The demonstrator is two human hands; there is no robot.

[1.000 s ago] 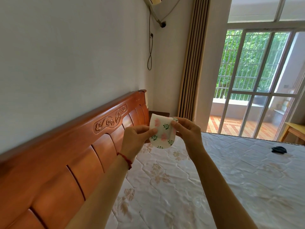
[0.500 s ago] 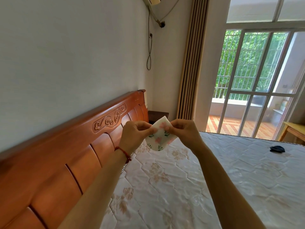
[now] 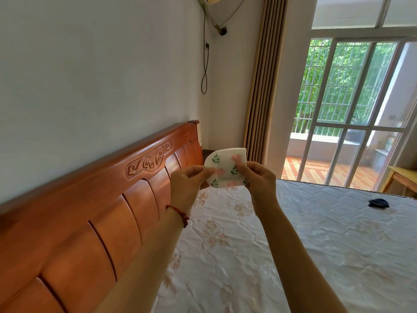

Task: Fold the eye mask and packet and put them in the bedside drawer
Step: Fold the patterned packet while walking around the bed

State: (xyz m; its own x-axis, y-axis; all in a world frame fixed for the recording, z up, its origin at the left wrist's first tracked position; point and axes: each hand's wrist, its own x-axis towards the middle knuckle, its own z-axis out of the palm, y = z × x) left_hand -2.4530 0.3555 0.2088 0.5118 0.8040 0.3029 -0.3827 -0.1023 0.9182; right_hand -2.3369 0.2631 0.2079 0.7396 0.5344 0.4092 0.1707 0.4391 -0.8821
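I hold a small white eye mask (image 3: 225,166) printed with pink flowers and green sprigs in the air above the head of the bed. It looks folded, with a rounded left edge. My left hand (image 3: 188,185) pinches its lower left side and my right hand (image 3: 259,179) pinches its right side. Behind the mask, a dark brown bedside cabinet (image 3: 206,153) peeks out past the end of the headboard; its drawer is hidden. I see no packet.
A carved wooden headboard (image 3: 112,211) runs along the left wall. The bare quilted mattress (image 3: 293,245) fills the lower right, with a small dark object (image 3: 378,203) lying on it far right. A beige curtain (image 3: 261,86), glass balcony doors and a wooden table corner (image 3: 401,177) stand beyond.
The mask has been turned in my fingers: half a second ago it hung below them as a pointed shape, now it stands above them with its rounded edge to the left.
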